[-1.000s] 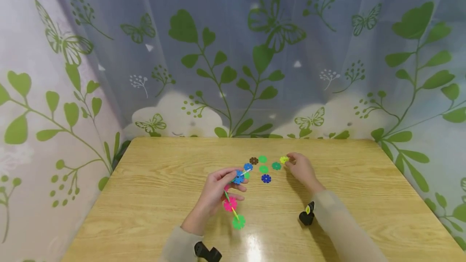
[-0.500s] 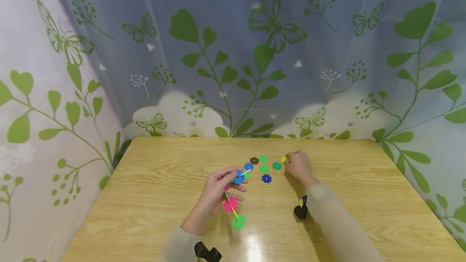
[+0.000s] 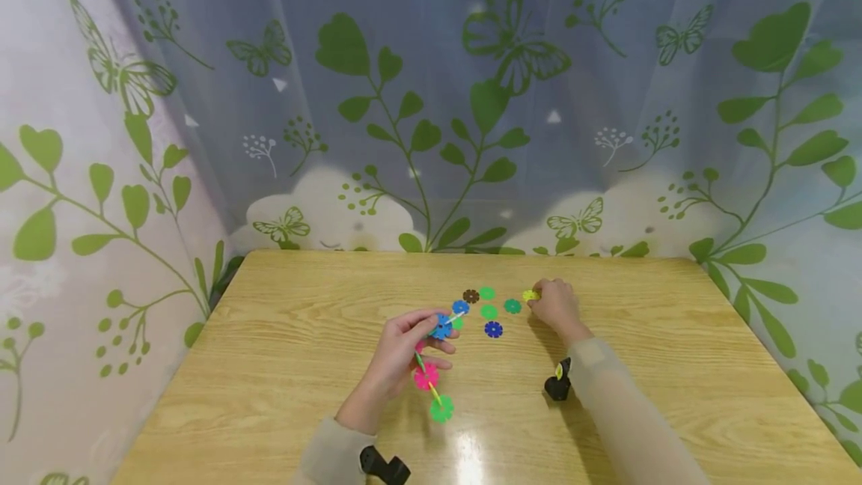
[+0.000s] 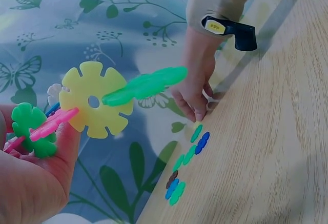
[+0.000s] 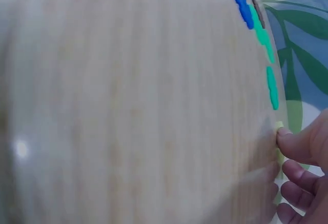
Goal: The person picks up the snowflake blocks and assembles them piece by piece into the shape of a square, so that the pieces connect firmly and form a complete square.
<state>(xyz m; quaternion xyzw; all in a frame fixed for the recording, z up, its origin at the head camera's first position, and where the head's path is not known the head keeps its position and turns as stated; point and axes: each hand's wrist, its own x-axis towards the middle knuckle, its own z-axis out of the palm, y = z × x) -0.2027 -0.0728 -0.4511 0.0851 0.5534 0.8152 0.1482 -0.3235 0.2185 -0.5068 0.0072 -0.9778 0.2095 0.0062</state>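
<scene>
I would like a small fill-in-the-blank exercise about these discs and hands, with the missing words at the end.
The chain of notched discs is held by the person's ____ hand.
The right hand touches a loose disc whose colour is ____.
In the head view, the chain's lowest disc is coloured ____.
In the left wrist view, the chain's yellow disc joins it to a ____ one.
Missing words: left; yellow; green; pink.
</scene>
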